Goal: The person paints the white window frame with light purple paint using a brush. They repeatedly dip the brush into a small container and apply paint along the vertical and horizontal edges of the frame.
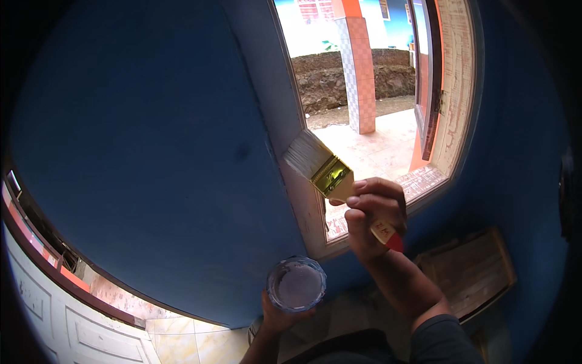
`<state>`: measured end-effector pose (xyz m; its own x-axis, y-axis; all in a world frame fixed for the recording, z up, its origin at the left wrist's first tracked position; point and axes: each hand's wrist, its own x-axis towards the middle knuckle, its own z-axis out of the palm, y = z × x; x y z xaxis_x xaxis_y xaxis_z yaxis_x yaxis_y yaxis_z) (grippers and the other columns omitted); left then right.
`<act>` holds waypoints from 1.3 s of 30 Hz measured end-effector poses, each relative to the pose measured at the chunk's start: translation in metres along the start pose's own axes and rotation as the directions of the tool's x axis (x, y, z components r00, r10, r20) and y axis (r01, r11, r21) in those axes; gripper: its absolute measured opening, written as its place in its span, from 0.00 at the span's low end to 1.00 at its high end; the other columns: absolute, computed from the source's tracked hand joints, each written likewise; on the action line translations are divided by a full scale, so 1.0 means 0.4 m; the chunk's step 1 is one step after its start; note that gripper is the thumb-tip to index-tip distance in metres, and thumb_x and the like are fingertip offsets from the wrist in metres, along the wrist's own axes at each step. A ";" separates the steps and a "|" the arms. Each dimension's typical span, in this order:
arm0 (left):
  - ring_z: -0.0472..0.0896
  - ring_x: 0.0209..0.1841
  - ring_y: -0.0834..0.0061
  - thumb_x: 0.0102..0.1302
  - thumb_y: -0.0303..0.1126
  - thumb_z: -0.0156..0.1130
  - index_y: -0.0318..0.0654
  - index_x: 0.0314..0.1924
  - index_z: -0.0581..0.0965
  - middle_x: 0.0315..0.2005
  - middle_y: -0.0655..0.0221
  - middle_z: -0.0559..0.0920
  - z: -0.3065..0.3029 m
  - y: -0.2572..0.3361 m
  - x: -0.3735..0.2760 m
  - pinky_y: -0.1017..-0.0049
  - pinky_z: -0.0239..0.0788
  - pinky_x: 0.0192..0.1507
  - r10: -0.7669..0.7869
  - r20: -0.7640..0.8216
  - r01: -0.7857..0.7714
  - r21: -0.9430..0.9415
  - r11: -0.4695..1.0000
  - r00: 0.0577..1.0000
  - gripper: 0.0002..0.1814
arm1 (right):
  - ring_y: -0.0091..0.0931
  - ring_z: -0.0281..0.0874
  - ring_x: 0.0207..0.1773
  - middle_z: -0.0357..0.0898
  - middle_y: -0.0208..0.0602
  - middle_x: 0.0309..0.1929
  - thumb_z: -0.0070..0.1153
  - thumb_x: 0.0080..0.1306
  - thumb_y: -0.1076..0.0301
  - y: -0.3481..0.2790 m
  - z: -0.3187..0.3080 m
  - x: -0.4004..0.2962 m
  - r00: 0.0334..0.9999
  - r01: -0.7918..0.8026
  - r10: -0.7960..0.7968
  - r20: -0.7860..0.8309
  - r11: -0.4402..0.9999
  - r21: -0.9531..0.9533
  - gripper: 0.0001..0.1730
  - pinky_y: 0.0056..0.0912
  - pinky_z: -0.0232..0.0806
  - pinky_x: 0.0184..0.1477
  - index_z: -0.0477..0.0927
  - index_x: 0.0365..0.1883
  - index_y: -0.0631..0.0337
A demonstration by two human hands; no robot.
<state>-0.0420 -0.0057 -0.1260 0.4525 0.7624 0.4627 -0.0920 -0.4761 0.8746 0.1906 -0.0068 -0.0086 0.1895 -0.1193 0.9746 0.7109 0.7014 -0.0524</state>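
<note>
My right hand grips a flat paintbrush by its pale wooden handle with a red end. The pale bristles point up and left, over the left upright of the window frame; whether they touch it I cannot tell. That upright looks whitish. Lower down, my left hand holds a round open paint can from below and the left. Light, whitish paint lies inside it, and its rim is smeared with paint.
A dark blue wall fills the left. The open window sash is at the right, above a patchy sill. Outside stands a tiled pillar. A wooden piece of furniture is at lower right, a white panelled door at lower left.
</note>
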 end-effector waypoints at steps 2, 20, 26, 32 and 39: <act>0.84 0.53 0.68 0.43 0.33 0.86 0.33 0.60 0.74 0.50 0.62 0.84 0.006 0.000 0.005 0.65 0.76 0.58 -0.021 0.009 0.021 -0.037 0.999 1.000 0.43 | 0.28 0.84 0.44 0.84 0.38 0.41 0.74 0.63 0.67 -0.008 -0.027 -0.063 0.999 -0.032 0.033 0.021 0.998 -0.058 0.11 0.29 0.78 0.45 0.84 0.38 0.59; 0.84 0.54 0.69 0.42 0.33 0.86 0.33 0.60 0.74 0.52 0.61 0.84 -0.001 -0.014 -0.003 0.66 0.76 0.59 0.025 -0.020 -0.025 0.012 1.000 0.999 0.44 | 0.31 0.83 0.45 0.83 0.41 0.42 0.72 0.63 0.73 -0.005 0.047 0.068 0.996 0.010 -0.009 -0.088 1.000 0.006 0.11 0.29 0.76 0.47 0.82 0.40 0.62; 0.84 0.54 0.70 0.42 0.32 0.87 0.33 0.59 0.75 0.51 0.62 0.84 0.000 -0.019 -0.001 0.65 0.76 0.59 -0.040 0.039 0.038 0.073 0.997 0.998 0.43 | 0.30 0.83 0.43 0.82 0.41 0.43 0.69 0.64 0.73 -0.049 -0.058 -0.096 0.997 -0.072 0.076 0.024 0.989 -0.126 0.09 0.30 0.77 0.46 0.82 0.40 0.62; 0.84 0.54 0.69 0.43 0.32 0.86 0.33 0.60 0.75 0.51 0.62 0.84 -0.005 -0.016 0.006 0.65 0.76 0.59 0.090 0.062 -0.093 0.048 0.994 0.994 0.42 | 0.30 0.82 0.47 0.82 0.41 0.46 0.71 0.64 0.72 -0.041 -0.006 0.048 0.996 0.052 -0.052 -0.070 0.999 -0.003 0.11 0.30 0.77 0.48 0.82 0.42 0.62; 0.84 0.55 0.68 0.42 0.37 0.87 0.33 0.61 0.74 0.52 0.60 0.84 0.004 -0.026 -0.006 0.65 0.76 0.60 0.025 0.025 -0.026 0.020 0.999 0.999 0.46 | 0.29 0.84 0.43 0.84 0.39 0.42 0.72 0.63 0.72 -0.026 0.040 0.021 0.997 0.074 -0.078 -0.026 0.989 -0.128 0.10 0.29 0.78 0.43 0.83 0.39 0.60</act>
<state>-0.0408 -0.0033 -0.1367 0.4725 0.7388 0.4805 -0.0862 -0.5039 0.8595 0.1741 -0.0041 0.0037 0.1512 -0.1913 0.9698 0.8038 0.5949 -0.0079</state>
